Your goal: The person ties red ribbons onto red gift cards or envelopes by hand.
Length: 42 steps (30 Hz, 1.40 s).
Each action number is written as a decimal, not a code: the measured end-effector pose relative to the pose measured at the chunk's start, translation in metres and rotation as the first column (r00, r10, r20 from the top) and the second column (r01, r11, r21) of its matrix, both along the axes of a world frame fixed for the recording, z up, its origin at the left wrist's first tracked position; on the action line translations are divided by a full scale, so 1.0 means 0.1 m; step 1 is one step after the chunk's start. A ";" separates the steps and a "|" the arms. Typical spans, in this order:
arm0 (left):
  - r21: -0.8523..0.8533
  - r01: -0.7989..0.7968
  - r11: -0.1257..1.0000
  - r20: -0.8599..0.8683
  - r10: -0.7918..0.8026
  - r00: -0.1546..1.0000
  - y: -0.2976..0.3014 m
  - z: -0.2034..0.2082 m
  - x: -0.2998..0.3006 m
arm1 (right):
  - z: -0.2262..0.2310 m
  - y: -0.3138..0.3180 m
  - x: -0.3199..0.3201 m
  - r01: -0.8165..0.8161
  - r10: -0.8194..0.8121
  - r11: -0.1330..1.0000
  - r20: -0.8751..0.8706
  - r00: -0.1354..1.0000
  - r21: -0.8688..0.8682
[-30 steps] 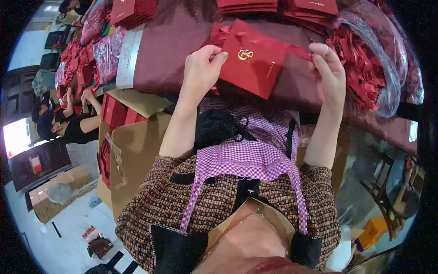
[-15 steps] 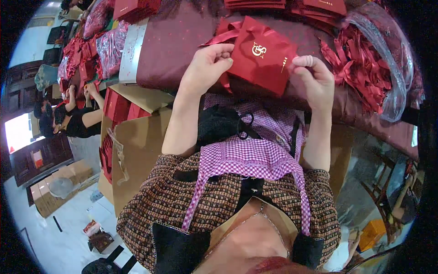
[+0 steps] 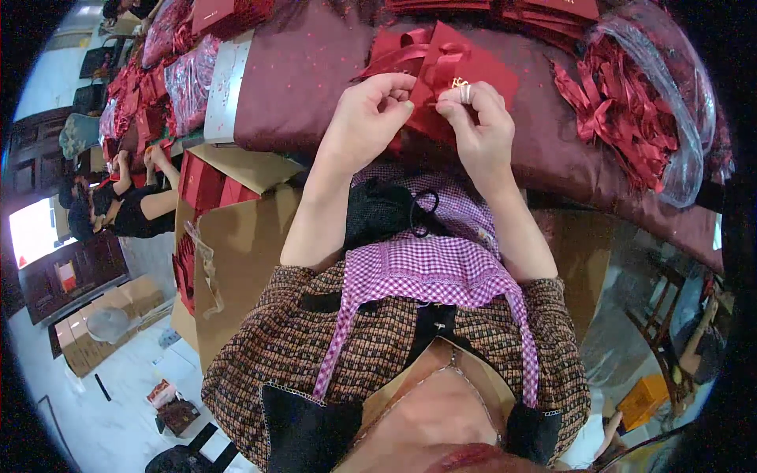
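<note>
A flat red gift bag (image 3: 498, 72) with a gold emblem lies tilted on the cloth-covered table in front of me. A shiny red ribbon (image 3: 448, 63) loops over its left side. At the bag's left edge, my left hand (image 3: 369, 118) is closed, thumb and forefinger pinching; its fingers partly hide the grip. My right hand (image 3: 482, 126), with a pale wrap round one finger, reaches over the bag and pinches at the ribbon, covering most of the emblem. Another piece of red bag and ribbon (image 3: 388, 57) lies just behind, to the left.
Loose red ribbons in a clear plastic bag (image 3: 631, 118) lie on the right. Stacked red bags (image 3: 544, 12) line the far side. An open carton (image 3: 244, 229) of red items stands at my left. Beyond it, a co-worker's hands (image 3: 158, 158) are near more red goods.
My right hand has moved left from the bag's right edge to the ribbon near my left hand. My left hand has shifted slightly right.
</note>
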State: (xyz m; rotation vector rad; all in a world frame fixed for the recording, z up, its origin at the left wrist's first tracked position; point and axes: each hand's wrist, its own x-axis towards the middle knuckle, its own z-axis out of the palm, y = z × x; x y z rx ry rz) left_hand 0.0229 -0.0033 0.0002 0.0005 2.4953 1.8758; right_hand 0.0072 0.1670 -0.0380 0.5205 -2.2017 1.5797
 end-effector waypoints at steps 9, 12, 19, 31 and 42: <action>0.029 0.022 0.999 -0.095 -0.020 0.995 0.01 -0.02 0.04 | -0.03 -0.09 -0.01 0.053 -0.054 0.997 -0.016 0.998 -0.061; 0.017 0.031 0.999 -0.068 -0.029 0.997 0.03 -0.03 0.04 | -0.03 -0.07 0.01 0.065 -0.066 0.996 -0.012 0.998 -0.061; 0.037 0.023 0.999 -0.063 -0.021 0.998 0.06 -0.02 0.07 | -0.02 -0.07 0.00 0.093 -0.075 0.992 -0.184 0.980 0.090; 0.127 0.063 0.990 -0.043 -0.058 0.997 0.15 0.01 0.07 | 0.04 -0.02 0.01 0.098 -0.091 0.995 -0.175 0.980 0.031; -0.166 0.224 0.960 -0.287 -0.264 0.921 0.08 -0.11 0.03 | 0.00 0.05 0.15 0.083 -0.080 0.996 -0.176 0.981 0.011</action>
